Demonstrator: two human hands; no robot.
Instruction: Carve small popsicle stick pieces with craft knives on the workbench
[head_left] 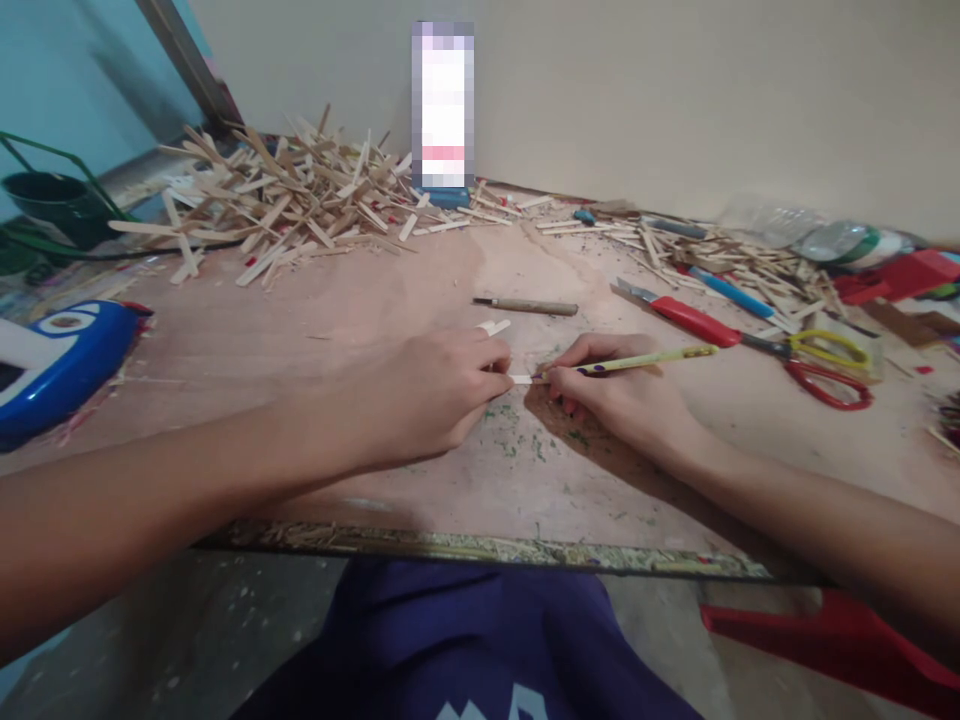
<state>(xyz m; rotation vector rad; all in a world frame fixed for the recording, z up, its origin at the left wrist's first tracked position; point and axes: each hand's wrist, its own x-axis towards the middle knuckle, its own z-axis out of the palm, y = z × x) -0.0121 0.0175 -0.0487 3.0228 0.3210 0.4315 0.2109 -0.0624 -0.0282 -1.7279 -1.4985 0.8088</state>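
My left hand [450,385] is closed over a pale wooden craft stick [521,380], pressing it near the middle of the wooden tabletop [390,290]. One end of the stick pokes out past my fingertips to the right. Another light stick end [498,327] shows above the knuckles; whether it is held too, I cannot tell. In my right hand [607,385] is a yellow pencil [649,361], its dark tip at the stick's exposed end. Just beyond both hands lies a thin carving tool [525,306] with a wooden handle and dark metal tip.
Loose craft sticks [292,190] are heaped at the back left, beside a phone [442,105] propped upright. To the right lie a red-handled knife [694,320], scissors [829,370], a blue pen-like tool [731,292] and a plastic bottle [847,243]. A blue object [82,370] sits at left.
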